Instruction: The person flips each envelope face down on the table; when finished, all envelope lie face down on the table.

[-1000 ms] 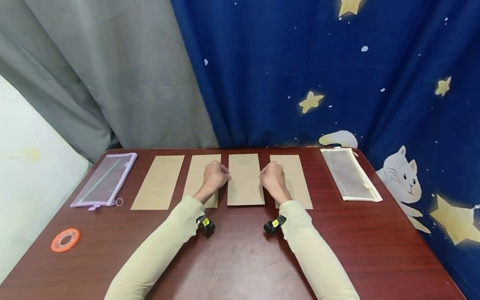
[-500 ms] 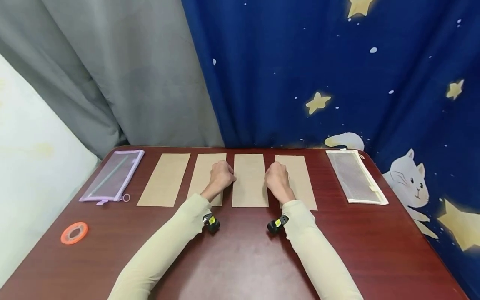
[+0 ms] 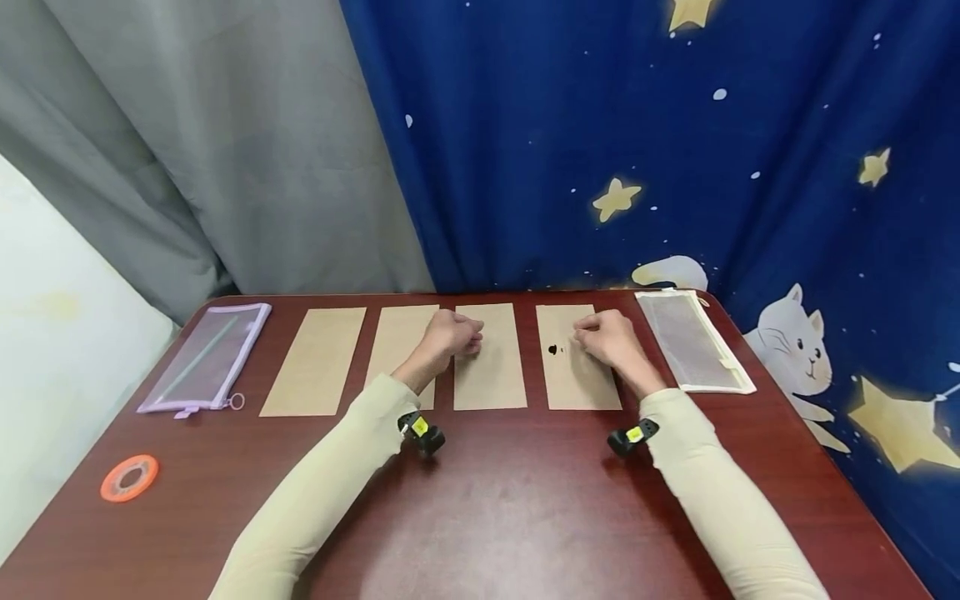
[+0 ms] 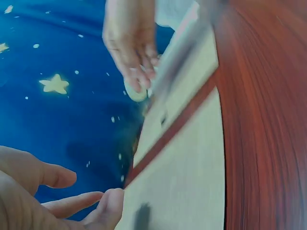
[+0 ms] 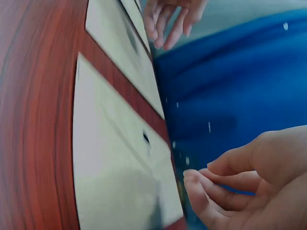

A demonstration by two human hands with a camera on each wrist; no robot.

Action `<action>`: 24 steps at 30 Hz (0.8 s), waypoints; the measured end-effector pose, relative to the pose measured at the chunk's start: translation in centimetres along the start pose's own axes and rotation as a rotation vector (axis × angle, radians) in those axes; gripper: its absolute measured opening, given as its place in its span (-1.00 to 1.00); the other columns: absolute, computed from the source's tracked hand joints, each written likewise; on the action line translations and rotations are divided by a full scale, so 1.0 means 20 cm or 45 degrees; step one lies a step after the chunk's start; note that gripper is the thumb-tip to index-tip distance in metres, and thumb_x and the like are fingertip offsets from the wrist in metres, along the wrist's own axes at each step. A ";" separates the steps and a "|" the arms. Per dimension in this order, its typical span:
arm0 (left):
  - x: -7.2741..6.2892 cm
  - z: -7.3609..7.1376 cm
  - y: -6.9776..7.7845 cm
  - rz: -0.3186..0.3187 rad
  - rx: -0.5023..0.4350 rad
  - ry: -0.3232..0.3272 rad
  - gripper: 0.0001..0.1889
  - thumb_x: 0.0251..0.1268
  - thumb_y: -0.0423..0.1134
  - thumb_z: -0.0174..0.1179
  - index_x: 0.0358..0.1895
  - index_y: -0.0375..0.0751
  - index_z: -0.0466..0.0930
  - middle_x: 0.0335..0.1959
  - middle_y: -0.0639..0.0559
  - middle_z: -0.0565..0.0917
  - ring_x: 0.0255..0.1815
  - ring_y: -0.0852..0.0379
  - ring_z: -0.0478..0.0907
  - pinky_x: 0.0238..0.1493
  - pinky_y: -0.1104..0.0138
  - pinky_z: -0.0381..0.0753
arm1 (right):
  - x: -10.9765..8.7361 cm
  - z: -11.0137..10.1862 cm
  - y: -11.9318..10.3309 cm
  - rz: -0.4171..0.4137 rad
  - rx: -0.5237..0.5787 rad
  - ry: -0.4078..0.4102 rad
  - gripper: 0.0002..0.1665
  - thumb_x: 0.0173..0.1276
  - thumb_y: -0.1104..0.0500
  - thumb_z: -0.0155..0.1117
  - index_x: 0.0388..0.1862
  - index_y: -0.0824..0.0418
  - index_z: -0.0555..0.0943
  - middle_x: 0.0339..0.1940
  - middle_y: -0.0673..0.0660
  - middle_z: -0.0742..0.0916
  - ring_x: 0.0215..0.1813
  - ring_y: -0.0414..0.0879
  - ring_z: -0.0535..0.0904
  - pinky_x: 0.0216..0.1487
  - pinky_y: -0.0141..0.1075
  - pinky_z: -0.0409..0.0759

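Observation:
Several tan paper rectangles lie flat in a row. My left hand (image 3: 452, 335) hovers over the upper left edge of the third paper from the left (image 3: 491, 375), thumb and fingers apart in the left wrist view and holding nothing. My right hand (image 3: 613, 340) is above the rightmost paper (image 3: 581, 387), its fingers loosely bent with nothing between them. A small black spot (image 3: 552, 349) shows on that paper, left of the right fingertips. Partly behind the left hand and forearm is the second paper (image 3: 397, 333); the leftmost paper (image 3: 315, 362) is uncovered.
A lilac mesh zip pouch (image 3: 206, 358) with a thin stick-like thing inside lies at the left. A white mesh zip pouch (image 3: 693, 342) lies at the right. An orange ring-shaped roll (image 3: 130, 478) sits front left. Curtains (image 3: 525, 167) hang behind the reddish-brown table (image 3: 495, 517).
Both hands have left the side edges of the third paper. The right hand has moved right over the rightmost paper, uncovering the black spot; the left has shifted slightly over the third.

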State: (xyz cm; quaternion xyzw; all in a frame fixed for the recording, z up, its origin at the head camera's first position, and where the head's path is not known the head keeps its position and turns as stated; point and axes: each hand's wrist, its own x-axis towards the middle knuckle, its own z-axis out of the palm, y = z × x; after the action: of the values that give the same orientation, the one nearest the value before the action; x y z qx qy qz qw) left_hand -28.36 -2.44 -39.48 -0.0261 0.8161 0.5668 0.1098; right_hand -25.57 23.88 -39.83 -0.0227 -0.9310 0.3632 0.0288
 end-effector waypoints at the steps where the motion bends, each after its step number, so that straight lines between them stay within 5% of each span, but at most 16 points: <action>1: 0.01 0.02 0.01 -0.070 -0.135 -0.049 -0.68 0.47 -0.33 0.13 0.10 -0.53 0.61 -0.17 -0.27 0.70 -0.43 0.20 0.62 -0.12 0.34 0.77 | 0.01 -0.04 0.03 0.014 0.052 -0.056 -0.65 0.41 0.26 0.20 0.07 0.41 0.70 -0.08 0.34 0.80 -0.17 -0.03 0.74 -0.12 -0.29 0.72; 3: 0.02 0.06 0.04 -0.200 -0.358 -0.152 -0.64 0.49 -0.36 0.09 0.20 -0.56 0.52 -0.06 -0.33 0.68 -0.38 0.15 0.67 0.07 0.26 0.76 | 0.02 -0.10 0.10 0.060 0.192 -0.166 -0.60 0.45 0.31 0.17 0.17 0.54 0.59 -0.08 0.38 0.79 -0.26 -0.11 0.75 -0.18 -0.35 0.74; 5: 0.03 0.12 0.06 -0.275 -0.459 -0.239 -0.61 0.52 -0.34 0.07 0.27 -0.54 0.47 0.09 -0.38 0.65 -0.19 0.04 0.71 0.22 0.21 0.68 | 0.02 -0.17 0.16 0.115 0.322 -0.273 -0.56 0.47 0.37 0.09 0.23 0.63 0.48 -0.15 0.33 0.80 -0.30 -0.23 0.70 -0.20 -0.42 0.73; 9: 0.03 0.22 0.09 -0.338 -0.506 -0.362 -0.53 0.53 -0.28 0.07 0.36 -0.50 0.39 0.30 -0.44 0.51 0.26 -0.18 0.59 0.38 0.15 0.56 | 0.02 -0.24 0.25 0.239 0.520 -0.447 -0.54 0.50 0.42 -0.02 0.27 0.72 0.35 -0.29 0.04 0.77 -0.34 -0.36 0.65 -0.21 -0.51 0.71; 11: 0.03 0.27 0.10 -0.347 -0.494 -0.352 -0.51 0.52 -0.27 0.09 0.36 -0.53 0.37 0.31 -0.44 0.48 0.33 -0.22 0.52 0.40 0.15 0.55 | 0.04 -0.24 0.26 0.275 0.556 -0.509 -0.53 0.52 0.40 -0.03 0.28 0.72 0.33 -0.33 -0.01 0.77 -0.33 -0.36 0.67 -0.18 -0.52 0.71; 24: 0.04 0.42 0.14 -0.374 -0.499 -0.290 -0.57 0.50 -0.34 0.02 0.31 -0.52 0.36 0.08 -0.30 0.50 -0.07 -0.01 0.52 0.39 0.12 0.56 | 0.04 -0.22 0.22 0.493 0.578 -0.461 -0.55 0.58 0.30 -0.02 0.31 0.56 0.40 -0.39 -0.05 0.78 -0.34 -0.34 0.71 -0.24 -0.50 0.70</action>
State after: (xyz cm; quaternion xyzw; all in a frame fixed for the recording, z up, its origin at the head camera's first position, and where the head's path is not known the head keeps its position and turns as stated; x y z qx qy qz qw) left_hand -28.38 6.37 -39.86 -0.1010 0.6606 0.6913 0.2749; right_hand -25.87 30.16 -39.64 -0.1271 -0.7948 0.5580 -0.2021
